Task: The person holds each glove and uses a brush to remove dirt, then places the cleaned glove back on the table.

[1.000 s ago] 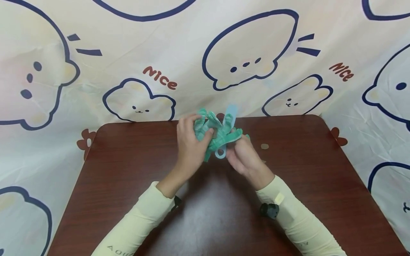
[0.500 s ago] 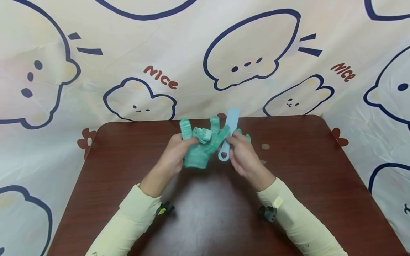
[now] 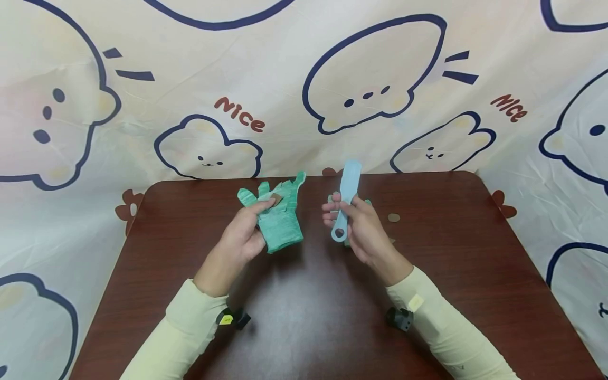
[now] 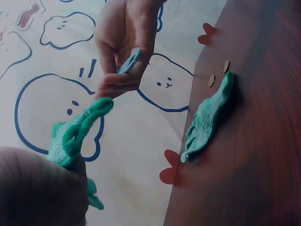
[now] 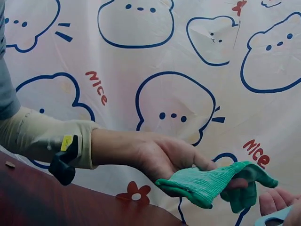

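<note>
My left hand (image 3: 233,240) holds a green knit glove (image 3: 281,229), thumb on top, its cuff toward me and its fingers pointing away. Near the thumb tip, a small brown piece (image 3: 277,199) shows against the glove. My right hand (image 3: 370,232) grips a light-blue flat tool (image 3: 350,179), its wide end up and its ringed end down. In the left wrist view, fingers of the right hand (image 4: 124,30) curl around this tool (image 4: 130,61). A second green glove (image 4: 207,117) lies on the table, mostly hidden behind the right hand in the head view.
Two small brown pieces lie on the table, one a round flat piece (image 3: 393,217) right of the right hand; the other is partly hidden. The dark wooden table (image 3: 304,316) ends at a cartoon-printed cloth (image 3: 285,63) behind it. Wrist cameras sit on both sleeves.
The green glove, first bunched between both hands, now lies flatter in my left hand. That hand has moved left and away from the right one. The light-blue tool has shifted slightly right.
</note>
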### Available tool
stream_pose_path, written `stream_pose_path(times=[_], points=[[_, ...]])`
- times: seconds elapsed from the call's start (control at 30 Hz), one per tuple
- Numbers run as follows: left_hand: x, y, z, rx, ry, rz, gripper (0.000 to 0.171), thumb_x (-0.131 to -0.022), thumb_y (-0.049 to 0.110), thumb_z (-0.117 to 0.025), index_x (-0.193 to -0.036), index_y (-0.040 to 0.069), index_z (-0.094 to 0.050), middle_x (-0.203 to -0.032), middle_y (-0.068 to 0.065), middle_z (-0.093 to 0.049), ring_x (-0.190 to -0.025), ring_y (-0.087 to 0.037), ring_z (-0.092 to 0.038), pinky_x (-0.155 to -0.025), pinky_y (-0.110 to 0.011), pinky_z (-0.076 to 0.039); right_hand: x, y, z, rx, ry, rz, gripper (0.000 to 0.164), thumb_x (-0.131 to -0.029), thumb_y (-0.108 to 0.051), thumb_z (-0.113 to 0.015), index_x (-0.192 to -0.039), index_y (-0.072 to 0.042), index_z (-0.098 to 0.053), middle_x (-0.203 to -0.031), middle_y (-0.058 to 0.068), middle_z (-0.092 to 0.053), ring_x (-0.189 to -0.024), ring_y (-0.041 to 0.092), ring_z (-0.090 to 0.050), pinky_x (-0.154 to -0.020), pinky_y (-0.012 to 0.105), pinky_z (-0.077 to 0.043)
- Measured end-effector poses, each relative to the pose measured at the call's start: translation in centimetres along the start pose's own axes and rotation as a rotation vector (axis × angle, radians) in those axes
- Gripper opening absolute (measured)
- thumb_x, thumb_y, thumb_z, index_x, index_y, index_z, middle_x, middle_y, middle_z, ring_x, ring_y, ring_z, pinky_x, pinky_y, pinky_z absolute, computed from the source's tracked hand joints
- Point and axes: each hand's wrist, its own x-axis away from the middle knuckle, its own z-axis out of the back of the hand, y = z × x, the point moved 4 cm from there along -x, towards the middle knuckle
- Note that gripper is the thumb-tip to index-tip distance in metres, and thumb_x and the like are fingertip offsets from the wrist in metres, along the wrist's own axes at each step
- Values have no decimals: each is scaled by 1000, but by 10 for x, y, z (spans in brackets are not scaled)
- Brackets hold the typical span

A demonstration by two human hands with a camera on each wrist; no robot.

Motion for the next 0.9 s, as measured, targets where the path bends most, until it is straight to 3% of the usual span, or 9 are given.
stream_pose_path(times=[0.07, 0.17, 0.33, 0.57, 0.7, 0.9], points=[[1, 1, -1, -37, 22, -61, 27, -109, 17, -50, -136, 14, -50, -131, 4, -56, -125, -12, -54, -110, -31, -46, 1, -1, -1, 36, -29, 25, 39, -112, -21, -39, -143, 2, -43, -112, 10, -65, -95, 20, -69, -89, 30, -62], [2, 3, -3, -56, 12, -133, 25, -108, 20, -52, -133, 14, -51, -132, 5, -58, -129, -12, -54, -112, -32, -46, 5, -3, -6, 125, -98, 74, 39, -112, -25, -40, -138, 2, -50, -98, 6, -67, -74, 15, -64, -70, 23, -59], [0, 4, -7, -28, -49, -153, 31, -110, 27, -49, -136, 10, -50, -126, 5, -61, -124, -8, -56, -107, -26, -49, 10, -5, -24, 249, -213, 136, 34, -112, -26, -41, -124, 1, -58, -78, 3, -63, -52, 13, -47, -46, 23, -40], [1, 0, -10, -83, -111, -150, 44, -113, 24, -36, -152, 4, -34, -150, -5, -49, -138, -12, -48, -120, -33, -40, 6, 0, -49, 363, -299, 99, 31, -111, -22, -43, -117, 5, -58, -70, 5, -60, -44, 14, -47, -40, 25, -38], [2, 3, -8, -91, -103, -179, 47, -113, 24, -33, -154, 1, -29, -152, -7, -46, -140, -12, -47, -119, -33, -40, 2, 7, -53, 398, -267, 94, 30, -111, -24, -45, -114, 2, -60, -69, 4, -57, -43, 15, -45, -41, 26, -37], [4, 12, 1, -11, -79, -239, 47, -113, 23, -34, -155, 2, -30, -154, -5, -46, -139, -9, -48, -117, -30, -42, 0, 12, -46, 412, -215, 94, 26, -110, -25, -48, -109, -2, -61, -66, 3, -53, -44, 14, -42, -41, 25, -35]])
